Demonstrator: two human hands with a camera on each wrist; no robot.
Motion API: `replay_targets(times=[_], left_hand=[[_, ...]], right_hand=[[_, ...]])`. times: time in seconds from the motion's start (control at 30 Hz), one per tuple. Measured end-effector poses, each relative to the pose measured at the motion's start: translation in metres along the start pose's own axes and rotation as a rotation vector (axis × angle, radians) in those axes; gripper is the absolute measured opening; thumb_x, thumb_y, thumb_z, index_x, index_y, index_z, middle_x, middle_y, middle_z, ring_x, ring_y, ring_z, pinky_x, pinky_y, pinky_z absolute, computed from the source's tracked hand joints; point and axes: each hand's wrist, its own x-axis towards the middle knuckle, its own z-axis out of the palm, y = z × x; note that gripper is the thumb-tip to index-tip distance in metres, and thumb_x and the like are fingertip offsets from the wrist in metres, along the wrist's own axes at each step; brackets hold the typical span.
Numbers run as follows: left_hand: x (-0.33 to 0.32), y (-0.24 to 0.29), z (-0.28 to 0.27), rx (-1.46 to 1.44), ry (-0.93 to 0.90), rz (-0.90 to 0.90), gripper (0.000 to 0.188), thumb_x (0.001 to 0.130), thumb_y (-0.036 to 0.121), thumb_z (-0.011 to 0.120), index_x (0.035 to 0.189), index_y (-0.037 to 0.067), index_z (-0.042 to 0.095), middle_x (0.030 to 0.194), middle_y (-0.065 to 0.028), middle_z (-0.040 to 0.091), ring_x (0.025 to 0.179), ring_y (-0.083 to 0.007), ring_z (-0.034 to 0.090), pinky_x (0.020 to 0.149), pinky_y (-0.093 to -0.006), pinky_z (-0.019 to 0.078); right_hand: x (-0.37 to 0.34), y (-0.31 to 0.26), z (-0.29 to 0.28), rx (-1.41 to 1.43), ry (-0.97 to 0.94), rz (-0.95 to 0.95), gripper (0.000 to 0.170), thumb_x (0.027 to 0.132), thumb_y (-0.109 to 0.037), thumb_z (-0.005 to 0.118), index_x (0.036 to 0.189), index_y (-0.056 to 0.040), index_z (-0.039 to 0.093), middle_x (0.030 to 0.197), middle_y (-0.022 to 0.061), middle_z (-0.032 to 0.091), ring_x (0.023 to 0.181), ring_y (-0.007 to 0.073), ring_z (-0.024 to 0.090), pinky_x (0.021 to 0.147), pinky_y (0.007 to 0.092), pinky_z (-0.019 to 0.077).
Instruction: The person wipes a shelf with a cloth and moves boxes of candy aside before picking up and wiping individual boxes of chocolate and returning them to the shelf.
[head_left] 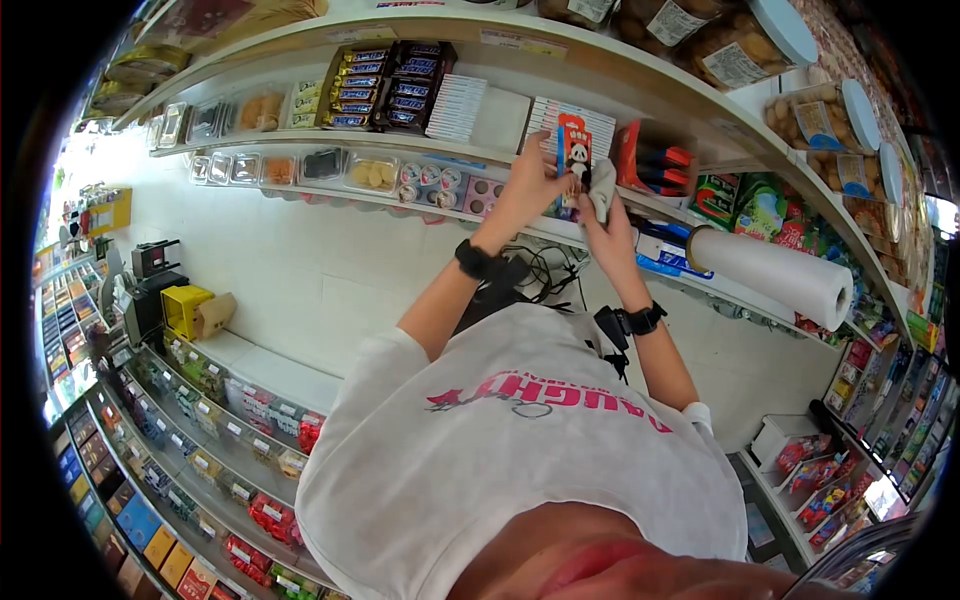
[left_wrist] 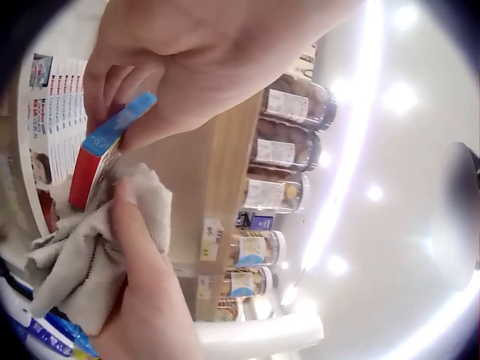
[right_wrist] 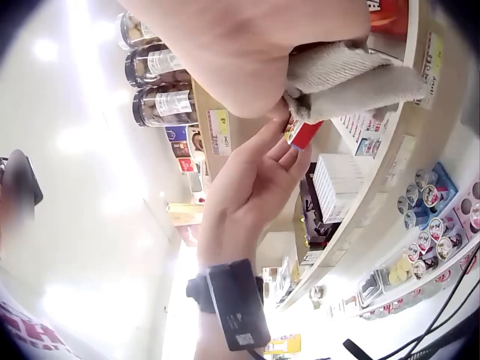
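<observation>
A small red-and-blue carton with a panda picture (head_left: 576,150) stands upright over the front of the shelf, pinched between the thumb and fingers of my left hand (head_left: 524,195). In the left wrist view its blue top edge and red side (left_wrist: 88,171) stick out below those fingers. My right hand (head_left: 612,240) grips a crumpled grey cloth (head_left: 602,188), its thumb lying on the fabric in the left wrist view. The bunched cloth (left_wrist: 97,259) lies right against the carton's lower part. In the right wrist view the cloth (right_wrist: 352,79) hides most of the carton.
Rows of white boxes (head_left: 456,108) and chocolate bar cartons (head_left: 358,90) stand on the shelf to the left. An open red box (head_left: 650,160) and a white plastic roll (head_left: 775,270) lie to the right. Jars (head_left: 745,55) line the shelf above; cables (head_left: 545,270) hang below.
</observation>
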Motion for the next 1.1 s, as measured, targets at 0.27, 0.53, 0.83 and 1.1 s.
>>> replay_targets(times=[0.27,0.53,0.83,1.1], left_hand=[[0.067,-0.046,-0.003,0.314,0.022,0.129,0.043,0.083,0.008,0.078,0.121,-0.006,0.062,0.087,-0.0201,0.074,0.082,-0.0274,0.077,0.07,-0.0384,0.0598],[0.1,-0.09,0.006,1.002,0.095,0.346,0.039,0.08,0.024,0.081,0.11,0.002,0.068,0.095,-0.0237,0.07,0.088,-0.0451,0.067,0.081,-0.0527,0.0548],[0.077,0.031,0.121,0.387,-0.247,0.536,0.024,0.092,0.015,0.074,0.107,-0.003,0.073,0.097,-0.0185,0.075,0.087,-0.0306,0.074,0.079,-0.037,0.0576],[0.091,0.01,0.17,0.682,-0.441,0.525,0.045,0.075,-0.006,0.071,0.119,-0.002,0.072,0.108,-0.0275,0.073,0.102,-0.0375,0.074,0.092,-0.0389,0.0575]], right_hand=[[-0.006,-0.018,-0.007,-0.039,-0.131,-0.064,0.045,0.106,-0.03,0.062,0.138,0.0,0.055,0.109,0.0085,0.068,0.096,0.0165,0.062,0.088,0.0308,0.0508],[-0.037,-0.041,-0.075,0.042,0.025,-0.102,0.039,0.103,-0.026,0.064,0.132,-0.0018,0.057,0.094,0.0044,0.066,0.08,0.0109,0.059,0.072,0.0288,0.0508],[-0.066,-0.043,-0.122,0.151,0.138,-0.07,0.039,0.104,-0.031,0.062,0.129,-0.002,0.058,0.096,0.0056,0.069,0.08,0.0119,0.061,0.071,0.0302,0.0516],[-0.079,-0.03,-0.135,0.118,0.095,0.005,0.043,0.104,-0.038,0.061,0.125,-0.001,0.058,0.096,0.0069,0.066,0.085,0.0162,0.061,0.078,0.0323,0.0507]])
